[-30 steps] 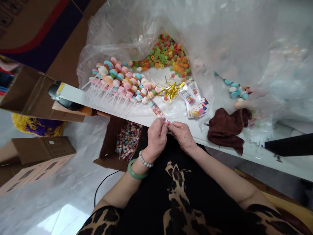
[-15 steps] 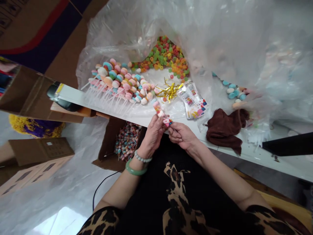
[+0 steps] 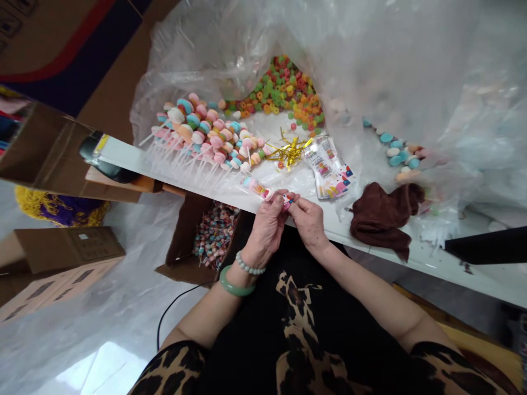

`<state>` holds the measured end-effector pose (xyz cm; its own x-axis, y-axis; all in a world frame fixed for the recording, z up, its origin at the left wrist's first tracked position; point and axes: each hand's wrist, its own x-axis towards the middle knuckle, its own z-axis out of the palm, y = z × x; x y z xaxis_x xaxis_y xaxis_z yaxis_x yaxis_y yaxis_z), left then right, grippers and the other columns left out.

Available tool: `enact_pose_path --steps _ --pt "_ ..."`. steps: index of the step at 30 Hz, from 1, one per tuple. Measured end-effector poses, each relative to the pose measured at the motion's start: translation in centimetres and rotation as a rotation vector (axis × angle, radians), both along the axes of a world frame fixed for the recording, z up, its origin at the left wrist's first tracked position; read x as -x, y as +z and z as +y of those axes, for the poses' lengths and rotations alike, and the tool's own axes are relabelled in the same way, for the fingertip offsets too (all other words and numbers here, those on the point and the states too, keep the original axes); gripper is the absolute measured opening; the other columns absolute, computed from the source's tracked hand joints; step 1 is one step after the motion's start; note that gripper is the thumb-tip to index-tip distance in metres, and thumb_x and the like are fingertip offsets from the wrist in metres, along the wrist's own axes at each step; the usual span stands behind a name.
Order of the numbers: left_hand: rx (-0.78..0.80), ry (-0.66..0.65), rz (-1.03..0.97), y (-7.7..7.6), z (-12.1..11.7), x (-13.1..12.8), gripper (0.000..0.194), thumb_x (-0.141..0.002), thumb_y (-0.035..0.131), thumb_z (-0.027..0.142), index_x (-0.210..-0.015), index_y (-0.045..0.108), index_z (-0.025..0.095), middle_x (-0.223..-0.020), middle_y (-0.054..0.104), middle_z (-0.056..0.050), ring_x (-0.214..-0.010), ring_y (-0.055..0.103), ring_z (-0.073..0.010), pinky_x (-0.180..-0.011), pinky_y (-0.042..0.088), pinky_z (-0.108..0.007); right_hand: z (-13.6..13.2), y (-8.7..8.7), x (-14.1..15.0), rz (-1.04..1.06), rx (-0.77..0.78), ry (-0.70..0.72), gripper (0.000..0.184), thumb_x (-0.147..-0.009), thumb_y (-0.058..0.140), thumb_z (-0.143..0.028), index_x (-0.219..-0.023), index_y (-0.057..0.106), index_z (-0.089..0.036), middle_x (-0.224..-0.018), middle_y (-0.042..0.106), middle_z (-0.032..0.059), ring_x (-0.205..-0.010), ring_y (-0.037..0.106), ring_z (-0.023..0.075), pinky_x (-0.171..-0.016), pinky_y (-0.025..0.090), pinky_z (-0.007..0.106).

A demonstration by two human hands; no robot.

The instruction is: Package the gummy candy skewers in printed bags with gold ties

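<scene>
**Worktop (image 3: 432, 263) status: candy sticks part done, one stick in hand**

At far left, cardboard cartons (image 3: 66, 258) stand on plastic sheeting (image 3: 102, 312) that covers the floor. Below the worktop edge, an open cardboard box (image 3: 181, 247) holds a dense fill of small wrapped lollipops (image 3: 216, 236).

On the worktop, a clear plastic bag (image 3: 370, 82) is drawn open around the working stock. Completed candy sticks (image 3: 197, 137) lie in a tight group, their white stems pointing toward the edge and their pink, blue and cream candies massed together. Behind them, a heap of small loose candy rings (image 3: 284, 90) in green, orange and red remains unthreaded.

At centre, the left hand (image 3: 267, 230) and right hand (image 3: 308, 222) meet over the worktop edge. The fingers (image 3: 293, 204) of both hands are closed in a narrow pinch on one candy stick (image 3: 257, 187), whose far end points left above the worktop.

To the right lie gold tinsel ties (image 3: 289, 152) and a stack of printed packets (image 3: 327, 167). Beyond them are a brown cloth (image 3: 382, 216) and a row of oval pastel candies (image 3: 395, 148), partly veiled by the plastic.
</scene>
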<state>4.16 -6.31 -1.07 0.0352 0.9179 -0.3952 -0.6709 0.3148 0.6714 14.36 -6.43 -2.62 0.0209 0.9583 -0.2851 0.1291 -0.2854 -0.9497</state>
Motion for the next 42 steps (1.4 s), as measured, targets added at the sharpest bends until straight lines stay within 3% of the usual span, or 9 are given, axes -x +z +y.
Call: enact_pose_path --steps 5,8,13,20,24,28,33,37,42 --pt "0.041 -0.048 -0.01 -0.3 -0.3 -0.4 0.039 -0.066 0.083 0.043 -0.089 0.068 0.016 -0.088 0.068 -0.003 -0.085 0.064 -0.0138 -0.08 0.05 -0.025 -0.1 -0.4 0.4 0.109 -0.069 -0.081 0.036 -0.082 0.059 -0.048 -0.06 0.052 -0.02 -0.059 0.045 -0.0037 -0.061 0.041 0.0115 -0.056 0.034 0.024" --pt "0.086 -0.077 0.036 -0.2 -0.3 0.1 0.033 -0.064 0.084 0.038 -0.081 0.067 0.015 -0.08 0.066 -0.001 -0.072 0.06 -0.0103 -0.071 0.049 -0.023 -0.3 -0.3 -0.2 0.187 -0.013 -0.035 0.032 -0.083 0.056 -0.046 -0.063 0.053 -0.021 -0.057 0.046 -0.0037 -0.056 0.041 0.0113 -0.052 0.034 0.023" --pt "0.041 0.008 0.282 -0.2 0.2 1.6 0.025 -0.069 0.08 0.034 -0.08 0.068 0.015 -0.068 0.06 0.001 -0.061 0.054 -0.0085 -0.06 0.045 -0.021 -0.7 0.3 -1.0 0.141 0.074 0.143 0.016 -0.079 0.057 -0.034 -0.076 0.065 -0.02 -0.059 0.054 -0.0045 -0.049 0.044 0.0097 -0.049 0.034 0.023" --pt "-0.051 -0.081 0.403 -0.6 0.2 2.2 0.021 -0.071 0.076 0.033 -0.084 0.07 0.016 -0.069 0.061 0.001 -0.059 0.05 -0.0092 -0.058 0.042 -0.021 -0.7 0.8 0.3 0.429 0.229 0.079 0.018 -0.072 0.063 -0.035 -0.067 0.057 -0.018 -0.053 0.054 -0.0055 -0.041 0.039 0.0058 -0.041 0.027 0.019" --pt "-0.071 -0.016 0.755 -0.8 -0.1 2.9 0.022 -0.075 0.072 0.035 -0.091 0.073 0.019 -0.074 0.066 0.0 -0.066 0.053 -0.014 -0.064 0.041 -0.025 -0.8 0.3 0.0 0.486 0.297 0.07 0.02 -0.07 0.067 -0.035 -0.07 0.059 -0.017 -0.051 0.053 -0.0055 -0.039 0.037 0.0048 -0.038 0.024 0.018" --pt "-0.245 0.042 1.131 -0.9 -0.5 3.4 0.011 -0.078 0.07 0.032 -0.072 0.068 0.023 -0.069 0.061 -0.003 -0.071 0.053 -0.0189 -0.066 0.035 -0.027 -0.9 0.1 -0.2 0.478 0.281 0.041 0.019 -0.07 0.068 -0.034 -0.069 0.06 -0.017 -0.05 0.053 -0.0053 -0.039 0.038 0.0051 -0.038 0.025 0.018" --pt "-0.406 -0.132 1.412 -1.0 -1.1 3.0 0.018 -0.08 0.062 0.021 -0.063 0.055 0.023 -0.061 0.049 -0.005 -0.068 0.047 -0.0223 -0.065 0.031 -0.031 -0.9 0.2 0.1 0.448 0.277 -0.002 0.017 -0.068 0.066 -0.033 -0.068 0.058 -0.018 -0.049 0.052 -0.0057 -0.039 0.038 0.0055 -0.038 0.026 0.018" --pt "-0.443 -0.201 1.335 -1.3 -2.0 2.5 0.021 -0.08 0.061 0.018 -0.061 0.054 0.023 -0.062 0.047 -0.004 -0.066 0.045 -0.0201 -0.067 0.032 -0.031 -0.5 0.0 0.0 0.366 0.218 -0.017 0.016 -0.069 0.063 -0.033 -0.067 0.057 -0.019 -0.049 0.049 -0.0067 -0.039 0.036 0.0058 -0.038 0.025 0.019" --pt "-0.252 -0.205 0.911 -1.3 -2.2 2.7 0.014 -0.077 0.07 0.024 -0.069 0.06 0.02 -0.067 0.053 0.001 -0.065 0.047 -0.0139 -0.066 0.037 -0.026 -0.3 -0.4 -0.6 0.255 0.093 0.004 0.014 -0.077 0.058 -0.033 -0.071 0.058 -0.02 -0.053 0.049 -0.0066 -0.041 0.037 0.0071 -0.04 0.026 0.022"
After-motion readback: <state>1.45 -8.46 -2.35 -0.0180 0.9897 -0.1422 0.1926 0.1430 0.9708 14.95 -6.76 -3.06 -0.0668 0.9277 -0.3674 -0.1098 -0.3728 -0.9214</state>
